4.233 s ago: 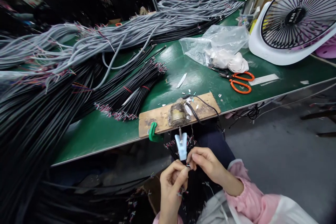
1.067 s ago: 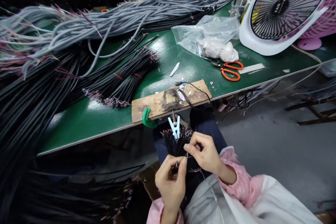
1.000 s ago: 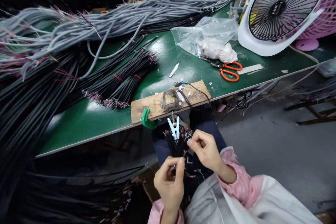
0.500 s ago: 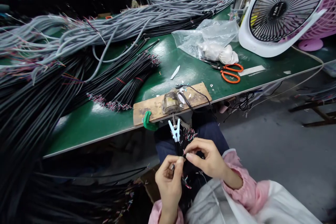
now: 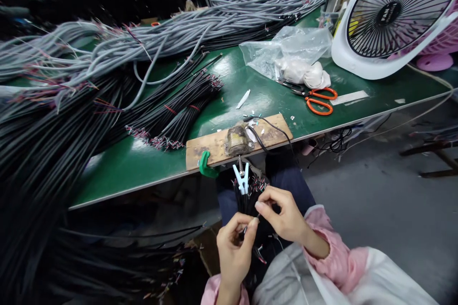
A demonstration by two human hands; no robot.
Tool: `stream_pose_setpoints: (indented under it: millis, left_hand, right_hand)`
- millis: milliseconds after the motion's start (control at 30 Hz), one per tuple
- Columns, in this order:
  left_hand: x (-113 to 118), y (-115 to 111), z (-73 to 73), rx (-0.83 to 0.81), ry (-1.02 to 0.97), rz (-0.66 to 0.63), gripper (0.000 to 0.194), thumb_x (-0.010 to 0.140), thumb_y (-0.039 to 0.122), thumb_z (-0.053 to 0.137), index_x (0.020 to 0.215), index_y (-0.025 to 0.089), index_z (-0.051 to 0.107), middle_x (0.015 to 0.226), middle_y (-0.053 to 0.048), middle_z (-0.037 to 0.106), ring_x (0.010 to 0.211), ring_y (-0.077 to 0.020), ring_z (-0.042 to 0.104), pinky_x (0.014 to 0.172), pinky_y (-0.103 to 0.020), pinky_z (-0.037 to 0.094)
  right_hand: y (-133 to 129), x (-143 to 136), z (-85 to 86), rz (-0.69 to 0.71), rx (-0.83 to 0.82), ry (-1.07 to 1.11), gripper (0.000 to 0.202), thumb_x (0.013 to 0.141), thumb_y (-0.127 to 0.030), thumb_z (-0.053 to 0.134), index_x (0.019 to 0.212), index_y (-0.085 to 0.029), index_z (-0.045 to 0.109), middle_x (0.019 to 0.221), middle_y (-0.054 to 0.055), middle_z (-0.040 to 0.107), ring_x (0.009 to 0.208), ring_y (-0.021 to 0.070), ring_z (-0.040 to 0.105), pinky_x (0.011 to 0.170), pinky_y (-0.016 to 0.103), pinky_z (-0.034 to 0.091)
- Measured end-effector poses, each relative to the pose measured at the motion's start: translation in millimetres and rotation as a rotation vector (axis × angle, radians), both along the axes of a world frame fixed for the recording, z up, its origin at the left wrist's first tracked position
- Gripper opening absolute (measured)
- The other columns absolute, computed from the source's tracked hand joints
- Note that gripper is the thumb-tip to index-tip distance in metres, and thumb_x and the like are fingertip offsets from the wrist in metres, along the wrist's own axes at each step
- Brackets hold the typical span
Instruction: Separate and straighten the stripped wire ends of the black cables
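Both hands are down in the lap, below the edge of the green work surface [image 5: 150, 171]. The left hand [image 5: 234, 252] has thumb and forefinger pinched shut on the stripped end of one thin black cable [image 5: 249, 225], and the right hand [image 5: 284, 219] pinches in right at the same spot, fingers narrow, working the fine coloured wire tips. Too small to say exactly which strand each one has.

That cable comes out of a bunch of short black cables with coloured stripped ends [image 5: 246, 198] standing up in the lap, just under a pale blue plastic clip [image 5: 242, 179]. The clip hangs off the front of a worn wooden board [image 5: 214, 145] held to the surface edge by a green clamp [image 5: 205, 166].

Progress-wise I'd guess it's mid-batch: a stack of similar black cables with stripped ends [image 5: 175, 114] lies on the surface, the lap bunch looks like the lot in hand, and big heaps of grey cable [image 5: 200, 33] and long black cable [image 5: 43, 147] sit behind. Can't tell which are finished.

Also around: orange-handled scissors [image 5: 318, 100], a clear plastic bag [image 5: 289, 52] and a white desk fan [image 5: 390, 19].
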State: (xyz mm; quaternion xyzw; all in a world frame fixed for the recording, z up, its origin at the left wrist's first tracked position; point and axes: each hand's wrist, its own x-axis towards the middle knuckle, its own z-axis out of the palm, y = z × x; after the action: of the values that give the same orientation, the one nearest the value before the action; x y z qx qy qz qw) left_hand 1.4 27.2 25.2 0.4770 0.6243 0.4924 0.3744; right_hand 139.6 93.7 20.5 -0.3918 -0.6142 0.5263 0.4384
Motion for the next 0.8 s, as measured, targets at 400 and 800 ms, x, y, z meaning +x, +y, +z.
stream_pose_setpoints:
  millis: [400, 800]
  left_hand:
    - [5, -1, -4.3, -0.019, -0.065, 0.156, 0.034, 0.089, 0.038, 0.068, 0.063, 0.018, 0.062, 0.050, 0.005, 0.048, 0.042, -0.0104, 0.044, 0.042, -0.020, 0.036]
    - [11, 2, -6.8, -0.047, -0.094, 0.154, 0.036, 0.091, 0.042, 0.065, 0.064, 0.019, 0.059, 0.052, 0.006, 0.044, 0.042, -0.0097, 0.038, 0.041, -0.020, 0.031]
  right_hand:
    - [1, -1, -1.9, 0.154, -0.093, 0.041, 0.020, 0.089, -0.030, 0.067, 0.076, -0.015, 0.071, 0.066, 0.002, 0.066, 0.058, 0.0120, 0.056, 0.054, 0.022, 0.043]
    - [-3, -10, -8.4, 0.031, -0.077, 0.064, 0.022, 0.088, -0.027, 0.064, 0.068, -0.017, 0.063, 0.062, 0.000, 0.059, 0.053, 0.0114, 0.050, 0.051, 0.023, 0.039]
